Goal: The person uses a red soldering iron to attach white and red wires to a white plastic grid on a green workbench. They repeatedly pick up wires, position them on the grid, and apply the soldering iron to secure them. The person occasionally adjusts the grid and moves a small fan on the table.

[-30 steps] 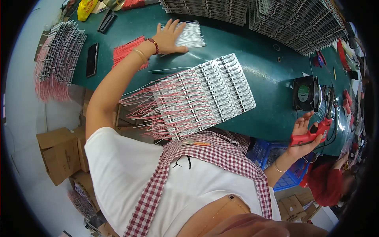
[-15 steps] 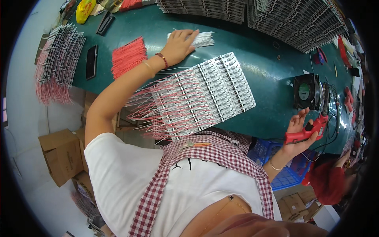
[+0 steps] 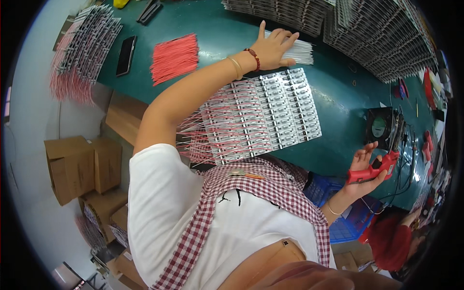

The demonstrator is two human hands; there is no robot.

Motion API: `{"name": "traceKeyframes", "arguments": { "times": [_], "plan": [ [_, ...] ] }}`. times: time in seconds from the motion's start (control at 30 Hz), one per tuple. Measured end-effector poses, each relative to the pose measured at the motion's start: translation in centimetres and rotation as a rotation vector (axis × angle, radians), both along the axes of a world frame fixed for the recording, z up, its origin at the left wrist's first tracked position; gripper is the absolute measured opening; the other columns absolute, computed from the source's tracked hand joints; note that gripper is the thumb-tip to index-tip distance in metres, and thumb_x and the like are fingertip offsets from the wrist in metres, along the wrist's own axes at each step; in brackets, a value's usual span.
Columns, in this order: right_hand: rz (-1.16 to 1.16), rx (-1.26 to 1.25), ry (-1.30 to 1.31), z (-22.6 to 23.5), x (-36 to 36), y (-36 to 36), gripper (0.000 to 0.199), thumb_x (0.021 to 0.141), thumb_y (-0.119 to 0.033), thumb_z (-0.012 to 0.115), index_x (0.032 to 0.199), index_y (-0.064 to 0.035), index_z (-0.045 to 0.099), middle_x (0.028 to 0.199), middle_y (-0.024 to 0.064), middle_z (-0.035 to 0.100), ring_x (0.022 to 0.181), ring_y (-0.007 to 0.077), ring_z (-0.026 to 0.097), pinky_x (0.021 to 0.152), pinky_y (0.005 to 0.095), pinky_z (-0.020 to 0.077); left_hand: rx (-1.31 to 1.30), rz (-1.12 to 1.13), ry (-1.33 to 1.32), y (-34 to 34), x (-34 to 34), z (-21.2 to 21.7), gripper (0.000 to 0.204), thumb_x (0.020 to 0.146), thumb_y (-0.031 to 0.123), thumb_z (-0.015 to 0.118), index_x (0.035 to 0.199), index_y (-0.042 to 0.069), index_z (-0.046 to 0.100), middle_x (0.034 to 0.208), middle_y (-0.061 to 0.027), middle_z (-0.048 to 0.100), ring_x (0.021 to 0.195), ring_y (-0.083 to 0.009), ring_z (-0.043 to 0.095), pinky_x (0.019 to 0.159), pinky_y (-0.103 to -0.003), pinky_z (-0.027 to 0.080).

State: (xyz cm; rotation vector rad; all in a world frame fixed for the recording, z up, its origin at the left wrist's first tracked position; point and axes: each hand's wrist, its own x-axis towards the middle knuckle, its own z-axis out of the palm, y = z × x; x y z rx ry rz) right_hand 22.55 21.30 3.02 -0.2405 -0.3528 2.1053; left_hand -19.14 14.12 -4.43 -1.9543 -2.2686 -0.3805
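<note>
White thin straight wires, laid flat in a bundle [image 3: 300, 52], lie on the dark green counter [image 3: 338, 108], btwn a pale rectangular panel of small electronic modules [image 3: 292, 108] and tall stacks of similar grey-white panels [image 3: 382, 41] at the back. A worker's left hand [image 3: 272, 49] covers part of the bundle, palm down, fingers spread, thumb set apart; no pinch is visible, tho whether any wire is caught under the palm can't be told.

At right, nr the counter's near edge, the right hand [image 3: 366, 186] holds a red pistol-shaped tool w/ a black button [image 3: 358, 177], its grip lying btwn thumb and half-curled fingers. The tool's dark front end reaches up beside a black square fan [image 3: 379, 126], well apart from the panel.

Red and white wires cover the panel's left columns and trail off its left side; columns at far right show none. Thin red wires in a flat bundle [image 3: 175, 59] lie to the left, nr a black flat phone [image 3: 126, 56].

Step in hand, judging by pose: handling the white bundle, tool held off to one side. Next move would call for fingertips closing on wire w/o scattering the rest, & the tool kept clear of the bare left forearm.
</note>
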Motion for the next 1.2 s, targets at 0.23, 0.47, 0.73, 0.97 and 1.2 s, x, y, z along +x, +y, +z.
{"name": "traceKeyframes", "arguments": {
  "times": [0.23,0.47,0.73,0.97,1.2],
  "plan": [
    [0.017,0.016,0.004,0.4,-0.1,0.3,0.033,0.089,-0.028,0.063,0.106,-0.0005,0.057,0.14,0.0239,0.038,0.129,0.0349,0.038,0.098,0.0461,0.039,-0.161,0.134,-0.02,-15.7,-10.0,5.7,0.118,0.064,0.062,0.074,0.152,0.011,0.014,0.154,-0.0187,0.022,0.144,-0.0389,0.016,0.112,-0.062,0.013],
    [0.052,-0.048,-0.002,0.0,-2.4,0.5,0.033,0.089,-0.028,0.063,0.106,-0.0008,0.057,0.14,0.0234,0.038,0.129,0.0346,0.039,0.1,0.0458,0.0382,-0.36,0.339,-0.08,-26.6,-12.9,3.3,0.116,0.066,0.066,0.07,0.154,0.017,0.012,0.157,-0.0183,0.015,0.146,-0.0393,0.009,0.111,-0.064,0.008],
    [0.095,0.035,0.008,0.5,-3.0,-0.8,0.037,0.089,-0.03,0.063,0.112,-0.0017,0.056,0.142,0.023,0.037,0.13,0.034,0.038,0.101,0.046,0.0374,-0.236,0.272,-0.047,-24.1,-14.0,1.6,0.068,0.089,0.046,0.056,0.148,0.025,0.032,0.149,-0.0039,0.035,0.141,-0.0276,0.027,0.109,-0.065,0.013],
    [0.098,-0.016,0.0,-0.7,-2.8,-0.8,0.038,0.089,-0.031,0.063,0.113,-0.0027,0.055,0.143,0.0225,0.037,0.13,0.0341,0.038,0.103,0.0462,0.0369,-0.086,0.23,-0.019,-20.3,-10.2,-0.1,0.06,0.091,0.043,0.054,0.145,0.023,0.039,0.139,-0.0015,0.045,0.13,-0.0221,0.039,0.101,-0.061,0.023],
    [0.096,-0.013,-0.032,-0.2,-3.3,-0.8,0.037,0.089,-0.033,0.064,0.11,-0.0043,0.055,0.141,0.0221,0.039,0.129,0.0336,0.04,0.102,0.046,0.038,-0.122,0.242,-0.022,-12.7,-8.0,-0.4,0.061,0.093,0.046,0.051,0.147,0.023,0.034,0.142,-0.002,0.041,0.132,-0.0237,0.036,0.101,-0.069,0.019]
  ]
}}
